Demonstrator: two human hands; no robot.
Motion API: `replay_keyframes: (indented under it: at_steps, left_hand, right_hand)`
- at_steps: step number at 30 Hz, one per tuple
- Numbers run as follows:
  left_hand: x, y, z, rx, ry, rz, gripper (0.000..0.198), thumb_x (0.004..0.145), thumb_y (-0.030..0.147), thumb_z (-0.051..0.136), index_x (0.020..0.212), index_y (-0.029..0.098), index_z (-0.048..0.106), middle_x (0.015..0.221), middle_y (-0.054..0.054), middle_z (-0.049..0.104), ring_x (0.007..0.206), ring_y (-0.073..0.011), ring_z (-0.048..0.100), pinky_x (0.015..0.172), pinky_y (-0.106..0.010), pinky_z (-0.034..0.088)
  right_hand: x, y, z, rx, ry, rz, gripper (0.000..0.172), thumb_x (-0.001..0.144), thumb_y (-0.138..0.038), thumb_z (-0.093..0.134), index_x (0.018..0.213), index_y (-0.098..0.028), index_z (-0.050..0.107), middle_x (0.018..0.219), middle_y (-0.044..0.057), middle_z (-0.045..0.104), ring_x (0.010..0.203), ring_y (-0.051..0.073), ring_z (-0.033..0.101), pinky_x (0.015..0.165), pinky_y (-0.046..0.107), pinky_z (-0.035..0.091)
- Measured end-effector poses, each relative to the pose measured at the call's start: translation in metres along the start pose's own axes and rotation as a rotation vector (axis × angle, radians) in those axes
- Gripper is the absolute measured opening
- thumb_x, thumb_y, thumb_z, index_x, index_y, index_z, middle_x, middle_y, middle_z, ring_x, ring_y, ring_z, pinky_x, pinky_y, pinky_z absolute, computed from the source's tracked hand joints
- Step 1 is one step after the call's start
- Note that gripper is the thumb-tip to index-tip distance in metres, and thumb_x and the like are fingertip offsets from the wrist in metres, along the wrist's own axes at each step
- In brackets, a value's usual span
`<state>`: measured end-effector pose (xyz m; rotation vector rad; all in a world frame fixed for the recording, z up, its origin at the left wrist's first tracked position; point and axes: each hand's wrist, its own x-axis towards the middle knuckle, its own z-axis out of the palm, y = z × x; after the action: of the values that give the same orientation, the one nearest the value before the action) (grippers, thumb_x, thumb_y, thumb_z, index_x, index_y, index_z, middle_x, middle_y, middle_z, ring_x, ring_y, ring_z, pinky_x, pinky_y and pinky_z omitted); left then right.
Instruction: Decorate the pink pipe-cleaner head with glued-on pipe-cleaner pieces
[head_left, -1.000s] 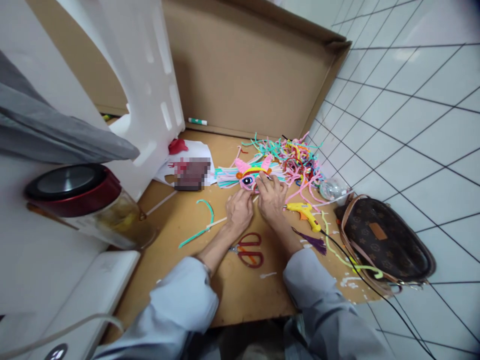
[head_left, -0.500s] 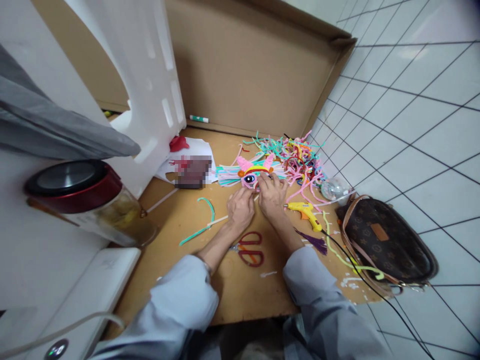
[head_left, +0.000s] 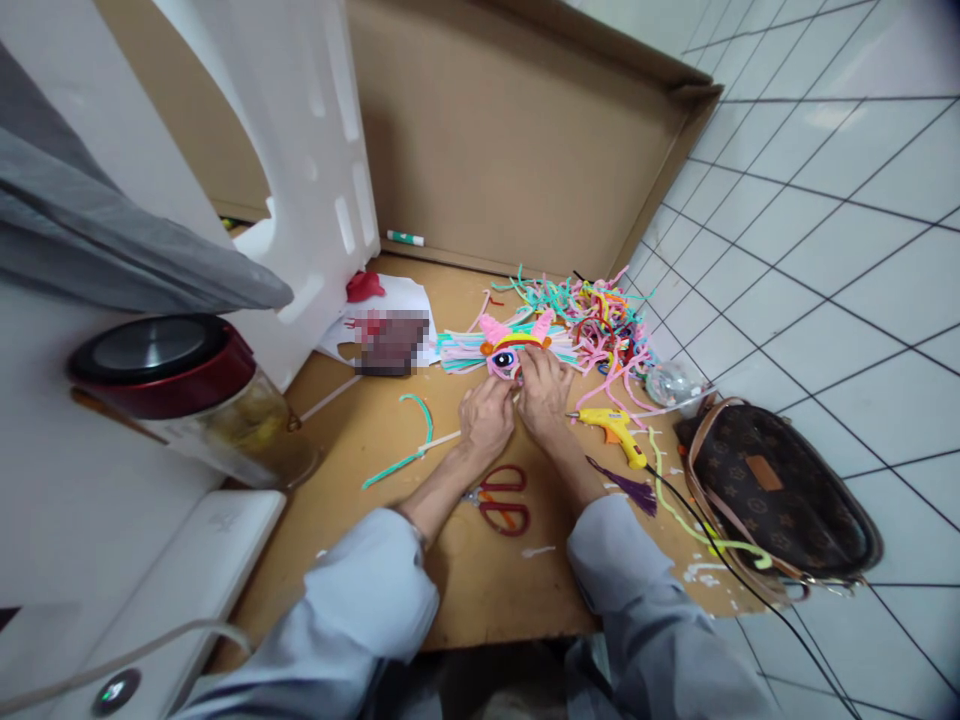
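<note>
A pink pipe-cleaner animal head [head_left: 504, 359] with a big round eye, pink ears and a yellow and red brow band lies at the far middle of the table. My left hand [head_left: 487, 414] is closed at its lower edge, fingertips pinching there. Bent over the other side of the face, my right hand [head_left: 545, 388] has its fingers closed on it and hides the second eye area. Exactly what the fingertips press is hidden. Behind the head spreads a row of white, pink and turquoise pipe cleaners [head_left: 460, 350].
Red-handled scissors [head_left: 504, 500] lie between my forearms. Right are a yellow glue gun [head_left: 616, 432] with a black cord, a purple tassel [head_left: 634, 490] and a brown handbag [head_left: 787, 490]. Tangled pipe cleaners [head_left: 600, 310] pile behind. Left stands a glass jar [head_left: 232, 425].
The whole view has shifted slightly. Both hands stay on the pipe-cleaner head, and the fingers have barely moved.
</note>
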<state>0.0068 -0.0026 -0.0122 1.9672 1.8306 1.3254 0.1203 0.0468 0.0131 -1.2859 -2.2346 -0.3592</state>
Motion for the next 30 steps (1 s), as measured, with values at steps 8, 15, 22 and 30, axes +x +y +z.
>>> replay_keyframes:
  at_steps: [8, 15, 22, 30]
  left_hand:
    - [0.000, 0.005, -0.004, 0.041, -0.043, -0.025, 0.033, 0.095, 0.012, 0.046, 0.111, 0.020, 0.072, 0.109, -0.010, 0.075, 0.102, -0.0227, 0.069, 0.088, -0.034, 0.049]
    - [0.000, 0.006, -0.005, 0.031, -0.047, -0.037, 0.032, 0.095, 0.012, 0.047, 0.112, 0.020, 0.073, 0.108, -0.010, 0.076, 0.103, -0.0228, 0.070, 0.089, -0.034, 0.049]
    - [0.001, 0.000, -0.004, 0.031, -0.074, -0.061, 0.025, 0.097, 0.021, 0.054, 0.109, 0.019, 0.075, 0.104, -0.010, 0.079, 0.097, -0.0227, 0.072, 0.087, -0.033, 0.047]
    - [-0.019, 0.010, -0.012, 0.187, -0.065, 0.066, 0.031, 0.100, 0.025, 0.042, 0.083, 0.019, 0.066, 0.078, -0.008, 0.073, 0.076, -0.0195, 0.067, 0.075, -0.030, 0.041]
  right_hand:
    - [0.004, -0.001, -0.006, -0.124, -0.062, -0.043, 0.039, 0.097, -0.017, 0.046, 0.133, -0.017, 0.060, 0.139, 0.017, 0.063, 0.131, 0.031, 0.050, 0.104, 0.046, 0.031]
    - [0.000, 0.001, 0.004, 0.002, 0.035, -0.025, 0.045, 0.094, -0.015, 0.042, 0.137, -0.017, 0.058, 0.141, 0.017, 0.062, 0.137, 0.029, 0.049, 0.106, 0.046, 0.033]
    - [-0.015, 0.006, -0.008, 0.161, 0.488, 0.197, 0.042, 0.099, -0.020, 0.034, 0.132, -0.015, 0.059, 0.131, 0.019, 0.064, 0.128, 0.027, 0.054, 0.106, 0.045, 0.036]
    - [-0.059, -0.017, -0.027, 0.233, 0.481, 0.235, 0.027, 0.103, -0.027, 0.038, 0.087, -0.022, 0.058, 0.084, 0.007, 0.062, 0.085, 0.022, 0.055, 0.081, 0.038, 0.039]
